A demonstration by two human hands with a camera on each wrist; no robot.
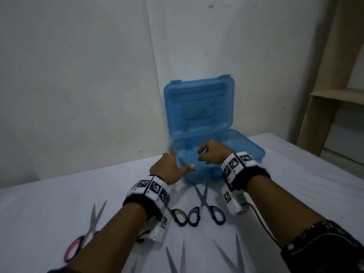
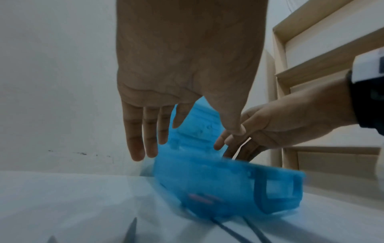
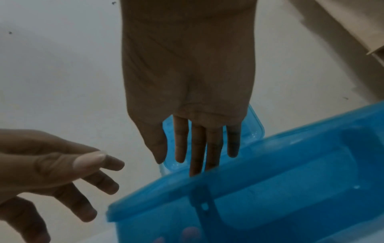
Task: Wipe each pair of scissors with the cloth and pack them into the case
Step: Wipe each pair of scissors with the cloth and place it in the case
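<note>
- Black elastic wristband (image 1: 137, 203) on the left wrist, ringed by white blocks printed with black square-code markers (image 1: 155, 187).
- Matching black band (image 1: 254, 177) and white marker blocks (image 1: 239, 160) on the right wrist.
- A white camera box (image 1: 230, 200) beneath the right wrist, trailing a black cable (image 1: 256, 213).

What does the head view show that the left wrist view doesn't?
Only head: the case's raised lid, and several scissors lying open on the table, including a blue-handled pair and a pink-handled pair. Only left wrist: the case's front latch and the left palm. Both: blue case, both hands empty by it.
</note>
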